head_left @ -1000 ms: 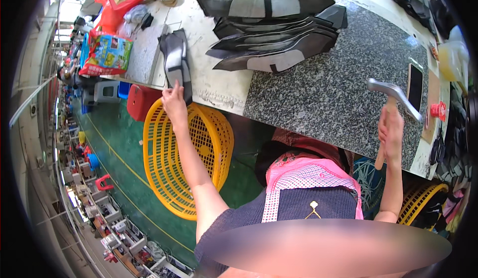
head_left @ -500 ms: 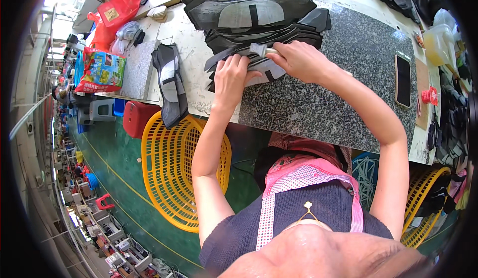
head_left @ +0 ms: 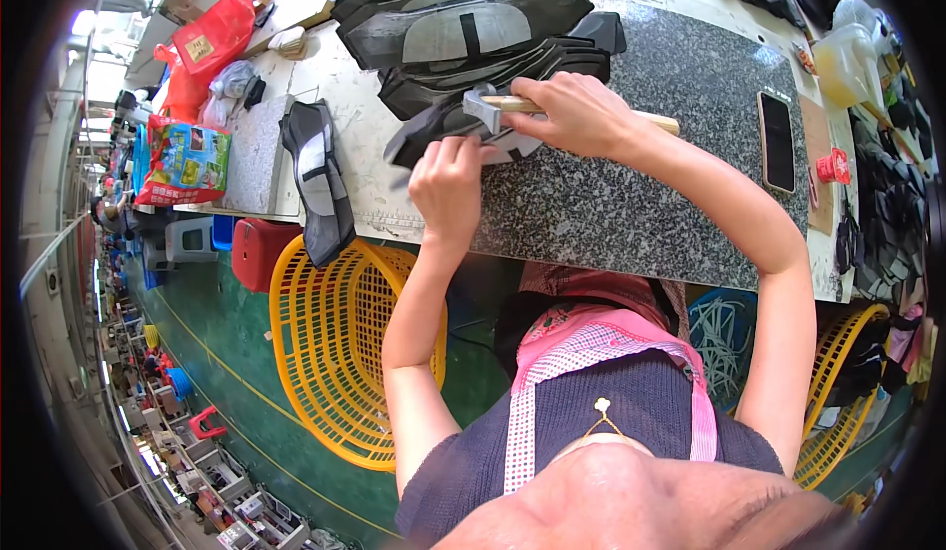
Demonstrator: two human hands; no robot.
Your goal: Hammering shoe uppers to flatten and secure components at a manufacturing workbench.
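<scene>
Likely lifting step: your right hand (head_left: 581,114) clenched round hammer (head_left: 482,109), left hand (head_left: 448,190) curled at dark piece (head_left: 422,132), stack's (head_left: 409,42) 7 o'clock, pinch unclear; next seems to need one piece parted

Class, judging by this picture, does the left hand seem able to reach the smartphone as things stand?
Probably not directly: the right forearm crosses between the left hand and the smartphone, with the right hand gripping the hammer, though nothing covers the smartphone.

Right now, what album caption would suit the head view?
Right hand gripping a hammer, left hand at stacked dark panels on a white worktable.
</scene>
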